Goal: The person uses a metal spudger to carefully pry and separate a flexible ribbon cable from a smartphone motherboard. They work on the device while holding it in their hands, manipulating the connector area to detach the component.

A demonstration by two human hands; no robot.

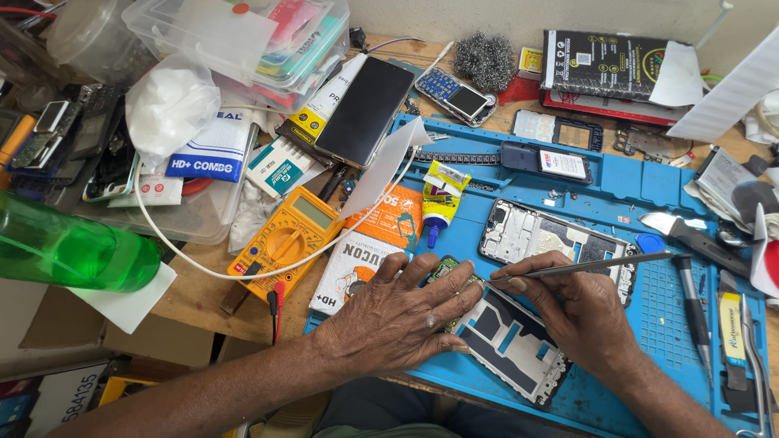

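**A:** Hands status?

**B:** Left hand point(403, 312) flat, fingers spread, palm down, pinning the opened phone frame point(507, 341) and the green circuit board point(451, 274) at its top end. Right hand point(573, 315) pinched shut on metal tweezers point(580, 267); the tip touches the board, near the left fingertips.

**A:** Where's the frame?

**B:** Near edge of the blue repair mat point(665, 312), lying diagonally, partly under both hands.

**A:** How does it handle?

**B:** My read: light, thin, stiff, but will flex and crack if twisted. The board is fragile, so grip it by the edges only, never on components. The frame is best held by its long side rails; the flat press looks right.

**A:** Around it?

**B:** A second opened phone point(552, 237) sits just beyond the right hand. Glue tube point(441, 203) and yellow multimeter point(284, 241) lie farther off on the left, screwdrivers point(692, 302) on the right.
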